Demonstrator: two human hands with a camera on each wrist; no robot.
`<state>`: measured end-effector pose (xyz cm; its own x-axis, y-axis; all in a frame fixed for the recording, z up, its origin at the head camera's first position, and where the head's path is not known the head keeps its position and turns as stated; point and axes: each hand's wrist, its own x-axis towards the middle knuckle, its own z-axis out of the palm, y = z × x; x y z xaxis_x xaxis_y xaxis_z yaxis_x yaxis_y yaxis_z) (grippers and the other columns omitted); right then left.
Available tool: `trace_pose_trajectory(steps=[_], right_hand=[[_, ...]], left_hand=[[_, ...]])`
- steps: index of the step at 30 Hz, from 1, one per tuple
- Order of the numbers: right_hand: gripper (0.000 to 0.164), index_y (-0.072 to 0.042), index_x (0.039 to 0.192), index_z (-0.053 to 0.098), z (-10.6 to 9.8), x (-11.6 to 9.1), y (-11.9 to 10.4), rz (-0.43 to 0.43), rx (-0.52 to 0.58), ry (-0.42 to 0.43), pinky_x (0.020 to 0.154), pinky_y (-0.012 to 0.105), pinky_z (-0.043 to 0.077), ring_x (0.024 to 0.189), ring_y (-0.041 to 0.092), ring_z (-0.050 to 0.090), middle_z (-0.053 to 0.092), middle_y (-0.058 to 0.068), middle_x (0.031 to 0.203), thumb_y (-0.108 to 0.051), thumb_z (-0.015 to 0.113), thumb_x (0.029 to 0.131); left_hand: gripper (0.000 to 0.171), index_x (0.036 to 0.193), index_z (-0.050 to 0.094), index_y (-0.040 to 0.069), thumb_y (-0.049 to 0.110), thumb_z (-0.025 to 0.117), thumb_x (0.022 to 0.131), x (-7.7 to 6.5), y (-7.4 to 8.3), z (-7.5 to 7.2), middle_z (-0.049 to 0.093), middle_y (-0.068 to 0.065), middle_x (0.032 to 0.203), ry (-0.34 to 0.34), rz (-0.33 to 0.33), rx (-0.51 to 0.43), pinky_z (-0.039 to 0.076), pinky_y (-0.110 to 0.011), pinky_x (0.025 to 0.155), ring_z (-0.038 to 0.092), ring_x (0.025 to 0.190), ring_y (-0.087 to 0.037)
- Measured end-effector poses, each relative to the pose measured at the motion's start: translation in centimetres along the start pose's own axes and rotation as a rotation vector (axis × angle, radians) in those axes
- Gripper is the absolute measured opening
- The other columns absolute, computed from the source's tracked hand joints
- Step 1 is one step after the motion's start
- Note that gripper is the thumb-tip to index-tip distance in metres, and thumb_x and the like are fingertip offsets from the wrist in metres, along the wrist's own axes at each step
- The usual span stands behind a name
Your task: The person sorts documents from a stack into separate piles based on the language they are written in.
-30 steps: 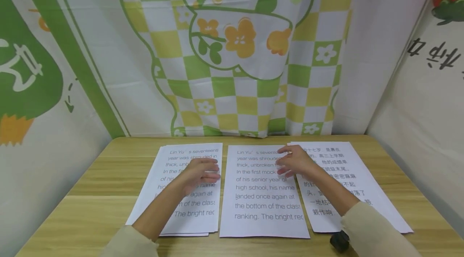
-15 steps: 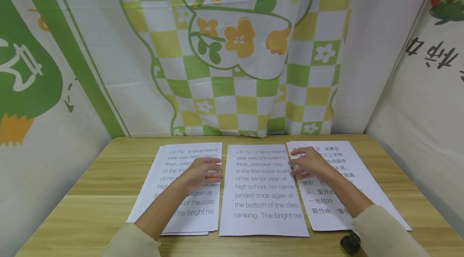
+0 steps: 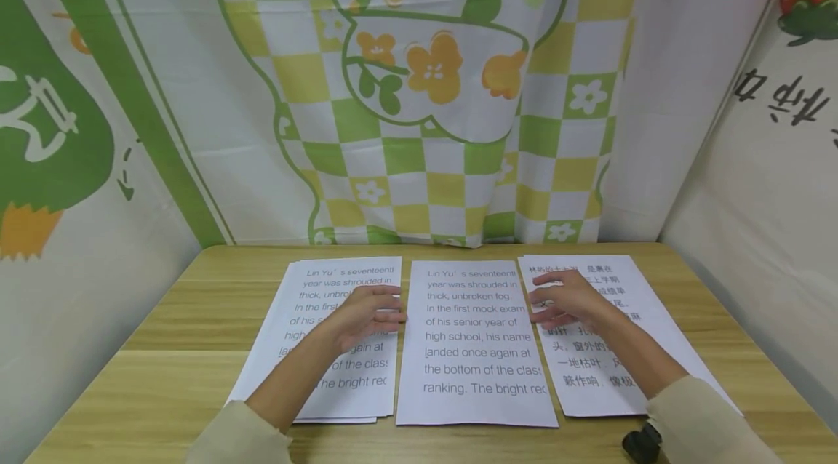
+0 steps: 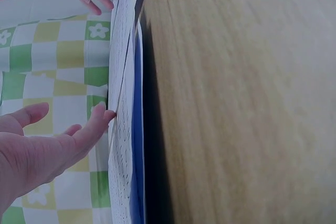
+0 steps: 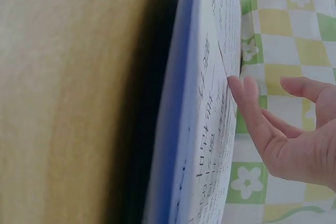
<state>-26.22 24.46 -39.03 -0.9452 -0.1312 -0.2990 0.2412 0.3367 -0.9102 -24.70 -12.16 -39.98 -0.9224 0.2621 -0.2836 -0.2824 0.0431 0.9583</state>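
Three groups of printed paper lie side by side on the table. Over the left stack of sheets (image 3: 347, 395), with English text, is my left hand (image 3: 366, 315), its fingertips at the stack's right edge beside the middle sheet (image 3: 471, 377). My right hand (image 3: 569, 300) is over the right stack of sheets (image 3: 589, 384), printed in Chinese, with fingertips near the edge facing the middle sheet. Both hands have relaxed, spread fingers and hold nothing. In the wrist views, the lowest fingertips of the left hand (image 4: 47, 150) and right hand (image 5: 289, 140) come right at the paper surface.
A small black object (image 3: 641, 444) sits by the right sleeve at the front of the wooden table (image 3: 164, 318). Behind the table hangs a green and yellow checkered curtain (image 3: 419, 158). White printed cloth walls (image 3: 753, 195) stand at both sides.
My right hand has moved right, from over the middle sheet's edge to over the Chinese sheets. My left hand has shifted slightly right. The papers lie as before.
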Motion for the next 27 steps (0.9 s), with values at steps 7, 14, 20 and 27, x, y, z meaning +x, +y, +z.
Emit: trace_pose_trajectory(steps=[7, 14, 20, 27], right_hand=[[0.064, 0.012, 0.152, 0.037, -0.40, 0.26, 0.54, 0.023, 0.085, -0.033, 0.078, 0.039, 0.065, 0.090, 0.031, 0.078, 0.064, 0.030, 0.127, -0.007, 0.066, 0.097], [0.066, 0.013, 0.153, 0.033, -0.46, 0.02, 0.61, 0.030, 0.118, -0.061, 0.079, 0.040, 0.065, 0.091, 0.031, 0.078, 0.061, 0.033, 0.133, -0.006, 0.064, 0.098], [0.064, 0.008, 0.151, 0.040, -0.44, -0.22, 0.11, 0.045, 0.035, 0.000, 0.075, 0.039, 0.066, 0.090, 0.032, 0.077, 0.063, 0.030, 0.131, -0.010, 0.067, 0.097], [0.065, 0.009, 0.151, 0.039, -0.31, -0.05, 0.16, 0.044, 0.021, -0.006, 0.076, 0.040, 0.066, 0.090, 0.032, 0.077, 0.066, 0.029, 0.126, -0.010, 0.068, 0.096]], left_hand=[[0.048, 0.149, 0.039, -0.014, -0.004, 0.046, 0.102, 0.18, -0.24, 0.16, 0.049, -0.037, 0.142, -0.003, 0.006, 0.001, 0.056, -0.049, 0.103, 0.057, 0.129, -0.049], [0.050, 0.150, 0.036, -0.016, 0.002, 0.047, 0.104, 0.01, -0.31, 0.21, 0.046, -0.039, 0.143, -0.040, 0.003, -0.023, 0.054, -0.052, 0.105, 0.055, 0.129, -0.051], [0.048, 0.150, 0.038, -0.015, 0.005, 0.044, 0.107, 0.13, -0.36, 0.06, 0.047, -0.038, 0.142, -0.025, -0.008, -0.042, 0.054, -0.052, 0.105, 0.055, 0.130, -0.051], [0.049, 0.150, 0.037, -0.015, 0.007, 0.045, 0.107, 0.18, -0.33, -0.09, 0.045, -0.038, 0.144, -0.030, -0.008, -0.053, 0.053, -0.053, 0.106, 0.055, 0.130, -0.051]])
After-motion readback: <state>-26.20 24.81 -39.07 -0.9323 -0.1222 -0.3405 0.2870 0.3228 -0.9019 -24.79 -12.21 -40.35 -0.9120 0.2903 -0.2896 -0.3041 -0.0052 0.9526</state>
